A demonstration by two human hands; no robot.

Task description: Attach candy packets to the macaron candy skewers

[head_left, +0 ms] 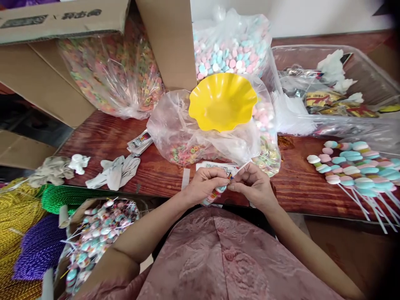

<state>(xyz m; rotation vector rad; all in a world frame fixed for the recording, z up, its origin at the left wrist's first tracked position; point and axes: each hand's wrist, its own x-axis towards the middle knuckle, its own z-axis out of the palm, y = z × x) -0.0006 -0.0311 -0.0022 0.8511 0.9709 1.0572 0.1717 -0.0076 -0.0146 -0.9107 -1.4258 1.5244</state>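
Close to my body, at the table's front edge, both hands meet over a small candy lollipop in a printed clear wrapper. My left hand is closed, its thumb and fingers pinching the wrapper's gathered neck. Fingers of my right hand are pinched together at the same neck, beside the thin white stick that slants up to the right. Whether a tie is between the right fingertips is too small to make out. Flat printed wrappers lie just behind my left hand.
Beyond my hands, a yellow wavy bowl rests on clear candy bags. At right lie candy skewers and a clear plastic bin. Below left is a container of wrapped lollipops. Gloves and a cardboard box are left.
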